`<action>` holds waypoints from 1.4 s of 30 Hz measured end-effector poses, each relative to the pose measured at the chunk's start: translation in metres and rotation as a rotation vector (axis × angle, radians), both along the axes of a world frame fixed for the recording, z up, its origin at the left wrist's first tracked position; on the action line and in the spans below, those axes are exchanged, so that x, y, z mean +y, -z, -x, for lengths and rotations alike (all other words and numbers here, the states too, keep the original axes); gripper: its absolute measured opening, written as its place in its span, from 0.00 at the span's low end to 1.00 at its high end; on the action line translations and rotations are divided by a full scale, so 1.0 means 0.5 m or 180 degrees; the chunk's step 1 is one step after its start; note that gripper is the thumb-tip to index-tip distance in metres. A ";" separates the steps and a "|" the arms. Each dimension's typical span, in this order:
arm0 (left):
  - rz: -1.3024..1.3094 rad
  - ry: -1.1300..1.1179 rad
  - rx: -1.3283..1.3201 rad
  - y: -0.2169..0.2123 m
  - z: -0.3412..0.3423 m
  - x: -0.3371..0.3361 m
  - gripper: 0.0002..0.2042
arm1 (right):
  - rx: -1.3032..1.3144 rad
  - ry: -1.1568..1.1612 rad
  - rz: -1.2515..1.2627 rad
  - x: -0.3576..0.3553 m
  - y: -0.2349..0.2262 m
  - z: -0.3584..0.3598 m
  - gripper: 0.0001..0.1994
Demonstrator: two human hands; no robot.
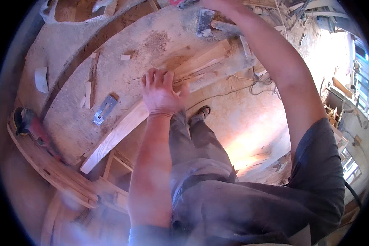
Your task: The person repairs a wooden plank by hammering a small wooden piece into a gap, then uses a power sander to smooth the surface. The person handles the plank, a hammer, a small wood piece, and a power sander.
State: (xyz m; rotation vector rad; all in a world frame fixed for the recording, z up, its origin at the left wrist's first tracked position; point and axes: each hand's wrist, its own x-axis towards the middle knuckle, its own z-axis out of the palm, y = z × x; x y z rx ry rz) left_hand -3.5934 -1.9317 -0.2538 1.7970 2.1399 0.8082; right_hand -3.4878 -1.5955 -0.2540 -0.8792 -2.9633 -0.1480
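My left hand (162, 92) lies over a long pale wooden board (119, 139), its bent fingers past the far edge and its thumb, blurred, on the near side. The board slants along the near edge of the dusty workbench (119, 37), its lower left end jutting past that edge. My right arm reaches to the far side. Only part of my right hand (221, 5) shows at the top rim, beside a partly cut-off red and grey object (182, 3); its fingers are hidden. Near that hand lies a tool with a dark, flat metal head (205, 22) and a wooden handle (226, 28).
A small metal tool (105, 109) lies left of the board, near thin wood strips (91, 82) and a pale curved scrap (41, 79). A red angle grinder (41, 133) rests at the far left. A cord (254, 87) trails across the floor near my sandalled foot (205, 110).
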 end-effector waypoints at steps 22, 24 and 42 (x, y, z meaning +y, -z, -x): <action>0.0000 -0.0086 0.0091 0.006 0.001 -0.006 0.18 | 0.2822 0.4450 0.4112 -0.630 -0.316 -0.338 0.10; -0.0008 -0.0081 0.0129 0.003 0.004 -0.005 0.18 | 0.1978 0.3380 0.3601 -0.711 -0.197 -0.375 0.11; 0.0165 -0.0143 0.0100 0.007 0.000 -0.018 0.19 | 0.1962 0.3491 0.3580 -0.684 -0.192 -0.250 0.11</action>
